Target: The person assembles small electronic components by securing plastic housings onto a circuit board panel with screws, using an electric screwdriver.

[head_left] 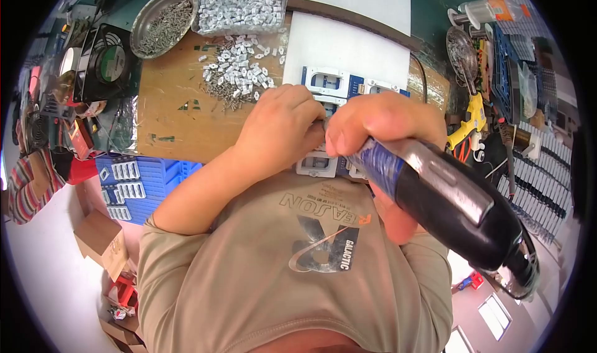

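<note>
My right hand is wrapped round an electric screwdriver, a black body with a silver strip and blue tape near its front. Its nose points toward the middle, where my fingers hide the tip. Right beside it, my left hand is closed, its fingertips curled together close to the tool's front end; whatever they pinch is hidden. Under both hands lie blue boards with white rectangular frames, some partly covered by my fingers. Another white frame shows below my left hand, by the table's near edge.
Small white plastic parts and loose screws lie heaped on the brown board. Behind are a metal bowl of screws and a clear box of white parts. A black fan stands left, a yellow glue gun right.
</note>
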`<state>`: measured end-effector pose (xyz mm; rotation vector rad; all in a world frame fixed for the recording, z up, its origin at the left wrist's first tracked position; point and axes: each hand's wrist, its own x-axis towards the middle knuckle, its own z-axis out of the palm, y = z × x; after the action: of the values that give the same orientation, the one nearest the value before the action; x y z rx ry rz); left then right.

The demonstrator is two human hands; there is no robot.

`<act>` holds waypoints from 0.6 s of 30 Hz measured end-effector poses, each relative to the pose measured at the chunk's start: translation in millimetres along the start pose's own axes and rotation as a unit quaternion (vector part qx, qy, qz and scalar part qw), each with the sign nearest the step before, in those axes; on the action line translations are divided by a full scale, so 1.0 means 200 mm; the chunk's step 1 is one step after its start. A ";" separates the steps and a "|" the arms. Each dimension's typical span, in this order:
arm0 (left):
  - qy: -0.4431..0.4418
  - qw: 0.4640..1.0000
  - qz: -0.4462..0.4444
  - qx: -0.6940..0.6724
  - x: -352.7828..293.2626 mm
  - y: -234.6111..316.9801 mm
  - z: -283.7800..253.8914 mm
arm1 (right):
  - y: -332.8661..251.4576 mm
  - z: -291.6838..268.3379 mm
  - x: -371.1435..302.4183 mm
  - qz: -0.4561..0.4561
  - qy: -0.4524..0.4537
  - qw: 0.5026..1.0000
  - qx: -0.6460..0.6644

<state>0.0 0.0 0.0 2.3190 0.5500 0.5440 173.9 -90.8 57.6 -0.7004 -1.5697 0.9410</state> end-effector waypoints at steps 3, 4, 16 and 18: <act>0.002 0.999 0.019 -0.026 -0.03 0.01 -0.02 | -0.06 0.00 -0.02 -0.015 0.047 0.999 0.013; 0.010 1.000 0.009 -0.026 -0.03 -0.02 -0.06 | -0.07 -0.02 0.03 -0.034 0.035 0.998 0.030; 0.042 0.986 -0.004 0.163 -0.13 -0.21 -0.20 | 0.01 -0.13 -0.13 -0.057 0.136 0.989 0.011; 0.030 0.984 -0.003 0.173 -0.12 -0.20 -0.20 | 0.03 -0.14 -0.14 -0.060 0.132 0.989 0.011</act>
<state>-50.9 35.4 -5.7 2.6336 0.7277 0.5538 206.9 -106.5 39.7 -0.6786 -1.3490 0.7432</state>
